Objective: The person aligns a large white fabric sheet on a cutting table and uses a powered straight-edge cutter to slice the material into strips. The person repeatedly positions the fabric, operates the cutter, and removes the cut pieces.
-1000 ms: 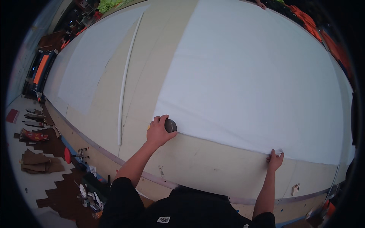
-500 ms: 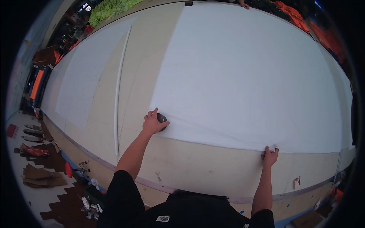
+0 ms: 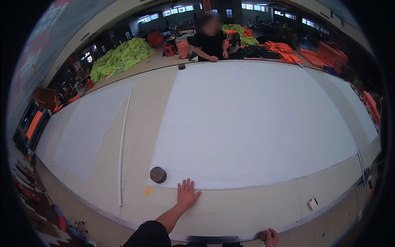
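Observation:
A large white sheet of cloth [image 3: 255, 127] lies spread over the pale table. On its near left corner rests a dark round weight [image 3: 158, 175]. My left hand [image 3: 188, 196] lies flat with fingers spread, touching the near edge of the cloth just right of the weight. At the table's front edge is my right hand [image 3: 269, 237], apart from the cloth, its fingers loosely bent and nothing visible in them. A second dark weight [image 3: 181, 66] sits on the far left corner of the cloth.
Left of the cloth lies a long white rod [image 3: 123, 156], with another pale sheet [image 3: 88, 131] beyond. A small white box [image 3: 312, 203] is near the front right. Across the table stands a person [image 3: 210, 45]. Green fabric heaps [image 3: 121, 57] lie behind.
My left hand has let go of the weight and moved right onto the cloth's edge. My right hand has released the cloth and drawn back toward me. The view has tilted up.

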Demonstrator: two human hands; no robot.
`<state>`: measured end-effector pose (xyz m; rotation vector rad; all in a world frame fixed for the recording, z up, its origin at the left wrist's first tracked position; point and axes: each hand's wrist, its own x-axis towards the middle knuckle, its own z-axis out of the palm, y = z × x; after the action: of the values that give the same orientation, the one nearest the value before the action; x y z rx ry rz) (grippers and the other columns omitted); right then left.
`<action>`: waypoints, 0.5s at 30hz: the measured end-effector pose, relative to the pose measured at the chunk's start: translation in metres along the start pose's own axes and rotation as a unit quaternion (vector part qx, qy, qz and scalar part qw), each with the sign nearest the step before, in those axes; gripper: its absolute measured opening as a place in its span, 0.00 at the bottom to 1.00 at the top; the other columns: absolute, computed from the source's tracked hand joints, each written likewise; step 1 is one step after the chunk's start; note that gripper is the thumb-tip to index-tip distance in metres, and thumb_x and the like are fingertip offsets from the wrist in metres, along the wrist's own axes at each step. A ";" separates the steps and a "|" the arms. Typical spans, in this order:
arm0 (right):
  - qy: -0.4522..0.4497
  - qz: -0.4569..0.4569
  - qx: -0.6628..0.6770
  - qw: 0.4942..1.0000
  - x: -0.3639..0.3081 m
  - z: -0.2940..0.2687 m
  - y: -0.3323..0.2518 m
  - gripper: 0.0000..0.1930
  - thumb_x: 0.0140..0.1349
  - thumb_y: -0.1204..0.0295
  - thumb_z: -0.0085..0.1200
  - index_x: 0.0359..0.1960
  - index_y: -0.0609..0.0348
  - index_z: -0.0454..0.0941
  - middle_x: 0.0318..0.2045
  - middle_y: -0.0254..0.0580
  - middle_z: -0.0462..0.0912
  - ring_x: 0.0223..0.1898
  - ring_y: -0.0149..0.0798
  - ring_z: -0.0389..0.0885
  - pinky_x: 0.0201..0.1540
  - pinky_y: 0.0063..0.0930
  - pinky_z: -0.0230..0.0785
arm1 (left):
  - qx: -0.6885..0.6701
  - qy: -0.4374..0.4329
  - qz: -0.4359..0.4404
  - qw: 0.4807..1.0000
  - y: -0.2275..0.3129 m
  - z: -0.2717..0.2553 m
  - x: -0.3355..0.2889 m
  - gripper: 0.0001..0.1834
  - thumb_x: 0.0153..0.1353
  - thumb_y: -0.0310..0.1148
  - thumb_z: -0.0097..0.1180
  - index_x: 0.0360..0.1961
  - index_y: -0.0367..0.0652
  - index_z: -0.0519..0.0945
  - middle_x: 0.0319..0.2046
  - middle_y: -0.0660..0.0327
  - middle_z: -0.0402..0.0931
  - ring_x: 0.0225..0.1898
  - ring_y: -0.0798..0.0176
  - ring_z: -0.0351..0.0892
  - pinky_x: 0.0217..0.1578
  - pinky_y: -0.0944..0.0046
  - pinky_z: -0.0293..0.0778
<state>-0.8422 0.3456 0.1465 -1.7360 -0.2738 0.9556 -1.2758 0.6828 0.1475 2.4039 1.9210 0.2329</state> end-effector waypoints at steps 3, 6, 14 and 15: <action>0.041 0.015 0.043 0.998 -0.020 -0.064 0.045 0.17 0.73 0.68 0.62 0.57 0.65 0.83 0.34 0.42 0.88 0.30 0.32 0.84 0.31 0.27 0.82 | 0.007 -0.007 0.073 0.997 0.077 0.002 0.005 0.45 0.73 0.63 0.51 0.78 0.40 0.64 0.81 0.46 0.53 0.83 0.40 0.46 0.79 0.32 0.39; 0.004 0.073 0.101 0.992 -0.040 -0.106 0.039 0.14 0.74 0.65 0.61 0.54 0.61 0.83 0.35 0.39 0.87 0.33 0.34 0.87 0.35 0.28 0.79 | -0.001 -0.004 0.133 0.991 0.165 0.007 -0.020 0.46 0.71 0.59 0.55 0.78 0.38 0.63 0.81 0.43 0.53 0.83 0.38 0.46 0.79 0.31 0.40; 0.118 0.037 0.056 0.991 -0.010 -0.392 -0.020 0.14 0.75 0.69 0.60 0.56 0.64 0.83 0.36 0.44 0.89 0.36 0.35 0.90 0.39 0.27 0.82 | -0.170 -0.013 0.229 0.958 0.537 0.061 -0.054 0.39 0.73 0.43 0.59 0.78 0.35 0.61 0.80 0.40 0.53 0.81 0.34 0.49 0.77 0.33 0.47; 0.150 0.027 0.054 0.987 0.001 -0.418 -0.033 0.13 0.75 0.69 0.60 0.55 0.63 0.83 0.36 0.44 0.89 0.36 0.35 0.90 0.39 0.27 0.82 | -0.189 0.014 0.258 0.947 0.579 0.057 -0.045 0.35 0.74 0.39 0.57 0.76 0.35 0.64 0.80 0.40 0.54 0.81 0.34 0.49 0.77 0.34 0.49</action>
<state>-0.5357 0.0684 0.2136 -1.7647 0.0203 0.7196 -0.7176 0.5123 0.1675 2.5692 1.0777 0.5960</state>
